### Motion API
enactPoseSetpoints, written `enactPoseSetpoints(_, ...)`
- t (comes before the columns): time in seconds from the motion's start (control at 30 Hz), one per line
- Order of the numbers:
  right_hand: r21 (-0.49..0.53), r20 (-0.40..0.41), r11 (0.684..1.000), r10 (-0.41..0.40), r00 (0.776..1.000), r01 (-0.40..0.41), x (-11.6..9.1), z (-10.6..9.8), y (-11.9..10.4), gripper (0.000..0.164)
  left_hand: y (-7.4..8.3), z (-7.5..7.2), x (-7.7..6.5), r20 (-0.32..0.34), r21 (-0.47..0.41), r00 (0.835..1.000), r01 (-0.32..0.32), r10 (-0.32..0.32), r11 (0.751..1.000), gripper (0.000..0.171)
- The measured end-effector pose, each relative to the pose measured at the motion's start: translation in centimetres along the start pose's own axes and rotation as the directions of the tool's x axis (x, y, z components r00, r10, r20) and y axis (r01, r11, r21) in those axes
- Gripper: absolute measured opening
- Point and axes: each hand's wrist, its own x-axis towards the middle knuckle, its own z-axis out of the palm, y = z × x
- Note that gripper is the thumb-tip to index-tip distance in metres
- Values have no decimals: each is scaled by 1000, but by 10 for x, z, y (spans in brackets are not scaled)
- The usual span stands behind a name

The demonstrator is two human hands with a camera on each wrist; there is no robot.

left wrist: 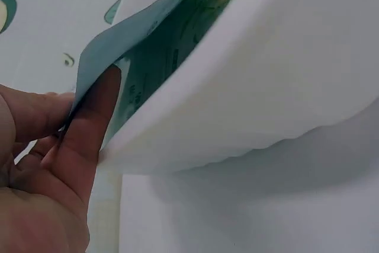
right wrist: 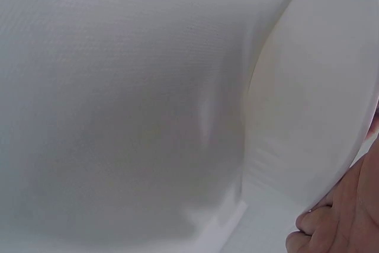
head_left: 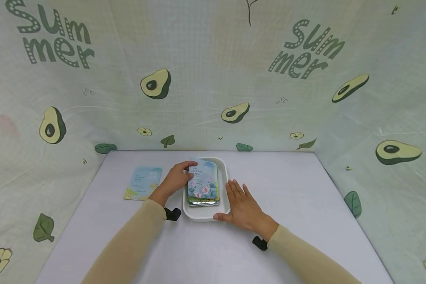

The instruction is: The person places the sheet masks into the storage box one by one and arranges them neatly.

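Note:
A white tray [head_left: 223, 169] holds a small stack of face mask packets, a silvery one [head_left: 203, 204] showing at the near edge. My left hand [head_left: 174, 180] pinches the left edge of the top packet [head_left: 203, 179], pale blue with pink flowers. In the left wrist view that blue packet [left wrist: 133, 31] bends up between thumb and fingers, beside the tray wall [left wrist: 237, 87]. My right hand [head_left: 244, 206] lies with straight fingers along the tray's right side, thumb at the near right corner. The right wrist view shows its fingers [right wrist: 331, 223] at the tray rim.
Another blue packet [head_left: 143, 182] with yellow flowers lies flat on the white table [head_left: 287, 185], left of the tray. A cloth printed with avocados [head_left: 156, 83] hangs behind and at both sides. Black wrist straps [head_left: 172, 214] show at both sleeves.

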Motion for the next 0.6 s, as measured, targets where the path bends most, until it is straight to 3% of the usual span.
enactPoseSetpoints(0.4, 0, 4, 1000, -3, 1000, 3, 0, 0, -1, 120, 12, 5, 0, -35, 158, 999, 31, -25, 987, 47)
enactPoseSetpoints(0.6, -1, 3, 1000, -1, 1000, 1, -1, 0, -1, 121, 25, 0, -11, -131, 333, 991, 62, -19, 941, 42)
